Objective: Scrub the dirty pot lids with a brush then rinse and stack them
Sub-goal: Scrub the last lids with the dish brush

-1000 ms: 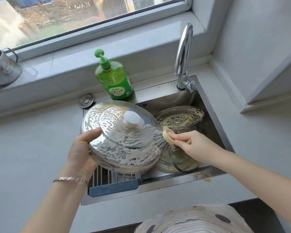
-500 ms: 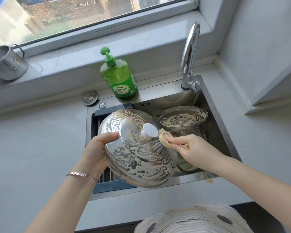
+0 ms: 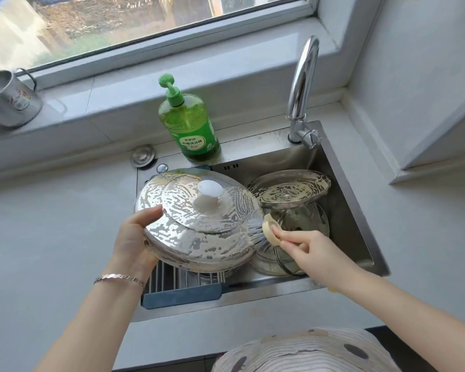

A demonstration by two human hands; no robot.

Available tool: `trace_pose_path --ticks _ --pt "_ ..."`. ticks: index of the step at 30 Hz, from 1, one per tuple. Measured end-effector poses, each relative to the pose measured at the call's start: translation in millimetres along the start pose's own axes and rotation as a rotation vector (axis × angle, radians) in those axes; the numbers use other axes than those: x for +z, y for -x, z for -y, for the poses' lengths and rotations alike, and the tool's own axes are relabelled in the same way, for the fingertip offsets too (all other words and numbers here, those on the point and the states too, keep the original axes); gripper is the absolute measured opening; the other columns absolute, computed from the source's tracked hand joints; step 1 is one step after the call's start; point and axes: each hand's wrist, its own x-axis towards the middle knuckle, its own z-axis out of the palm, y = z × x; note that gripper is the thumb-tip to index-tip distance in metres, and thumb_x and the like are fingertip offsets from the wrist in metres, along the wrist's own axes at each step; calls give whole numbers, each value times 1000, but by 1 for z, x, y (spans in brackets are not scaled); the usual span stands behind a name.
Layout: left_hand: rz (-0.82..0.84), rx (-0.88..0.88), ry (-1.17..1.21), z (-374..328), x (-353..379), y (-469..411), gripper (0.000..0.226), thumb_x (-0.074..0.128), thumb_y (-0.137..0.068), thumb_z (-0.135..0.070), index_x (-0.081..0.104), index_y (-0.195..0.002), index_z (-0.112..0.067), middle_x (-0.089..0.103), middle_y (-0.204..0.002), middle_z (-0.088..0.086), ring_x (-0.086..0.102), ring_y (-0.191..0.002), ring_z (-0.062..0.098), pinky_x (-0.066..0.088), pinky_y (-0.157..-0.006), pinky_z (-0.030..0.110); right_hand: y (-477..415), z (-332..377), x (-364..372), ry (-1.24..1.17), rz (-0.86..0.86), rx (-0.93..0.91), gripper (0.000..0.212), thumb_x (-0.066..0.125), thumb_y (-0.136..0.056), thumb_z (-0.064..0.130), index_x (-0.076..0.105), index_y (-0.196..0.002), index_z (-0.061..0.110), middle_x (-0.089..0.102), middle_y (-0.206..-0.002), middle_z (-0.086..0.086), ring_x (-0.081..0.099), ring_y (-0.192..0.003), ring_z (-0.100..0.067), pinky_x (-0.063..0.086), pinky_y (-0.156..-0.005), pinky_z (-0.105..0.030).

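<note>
Over the steel sink (image 3: 344, 189), the left hand (image 3: 133, 244) gripped a large soapy steel pot lid (image 3: 199, 224) by its rim while the right hand (image 3: 309, 249) pinched a cream-handled bristle brush (image 3: 263, 229) against its edge. Slick with suds, the tilted lid could slip onto the lids below.

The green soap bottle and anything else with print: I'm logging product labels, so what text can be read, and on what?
Green soap bottle: the label's large white line looks like "柠檬洗洁精"; the brand line above and the small print are too blurred to read.
Metal mug on the window sill: a printed picture, no legible words.
Pot lid, brush, faucet: no text visible.
</note>
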Motion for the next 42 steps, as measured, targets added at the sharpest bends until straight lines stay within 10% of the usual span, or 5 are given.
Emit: trace_pose_path --ticks 5,13,27,31,42 --pt "39 -16 -153 -5 3 -2 48 59 -64 -10 57 -111 0 68 -104 20 65 -93 37 49 -89 50 -18 -10 -16 72 -116 171 36 47 -96 27 52 -130 37 64 -122 3 60 -102 -15 45 -80 -22" --pt "212 -142 -428 -4 42 -2 22 55 -79 -4 55 -101 -1 68 -74 13 66 -64 25 53 -66 35 -35 51 -3 -140 -118 -108 82 71 -77 42 28 -146 30 39 -145 10 42 -129 -11 36 -101 -24" --pt "211 194 -366 24 61 9 45 71 -78 -24 58 -118 -9 69 -110 12 67 -98 28 54 -82 42 -72 72 14 -508 -483 56 70 60 -87 32 24 -147 28 41 -144 0 49 -122 -26 38 -105 -44" --pt "127 302 -303 56 65 27 20 67 -82 -2 67 -101 -10 73 -101 8 69 -95 22 57 -78 32 -86 82 13 -726 -474 152 65 58 -87 33 30 -144 21 55 -128 -8 58 -70 -15 49 -66 -30" --pt "-170 153 185 48 62 16 16 64 -83 -2 65 -98 -7 71 -94 14 70 -87 29 56 -79 46 -7 64 21 15 -144 -251 34 49 -96 22 56 -127 34 71 -90 12 59 -61 1 48 -58 -19"
